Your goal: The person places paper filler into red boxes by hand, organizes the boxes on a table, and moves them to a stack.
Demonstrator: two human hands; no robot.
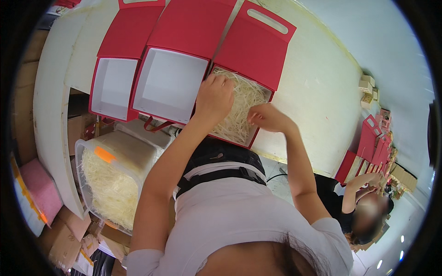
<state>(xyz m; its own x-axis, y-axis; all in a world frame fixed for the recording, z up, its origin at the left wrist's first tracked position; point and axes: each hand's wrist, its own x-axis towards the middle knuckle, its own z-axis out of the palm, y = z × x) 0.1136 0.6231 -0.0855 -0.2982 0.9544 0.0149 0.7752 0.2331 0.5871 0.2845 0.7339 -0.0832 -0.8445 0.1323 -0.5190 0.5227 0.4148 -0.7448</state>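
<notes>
A red gift box (255,137) lies in front of me on the table, its lid folded back and a layer of pale shredded filler (243,110) inside. At the box's far left corner my left hand (215,96) rests on the filler, back upward and fingers bent; whether strands are in its grasp is hidden. My right hand (271,117) is over the box's right edge with fingers curled inward, and its grip is unclear. Just left stands a larger open red box (171,82) with a white interior. Beyond it is a narrower open red box (115,88), also with bare white walls.
A clear plastic bin (79,172) of shredded filler stands at my left below the white table (310,82). Cardboard boxes (65,243) lie on the floor. To the right, a person (361,203) works beside red boxes (371,141). Small cream boxes (366,91) sit along the far edge.
</notes>
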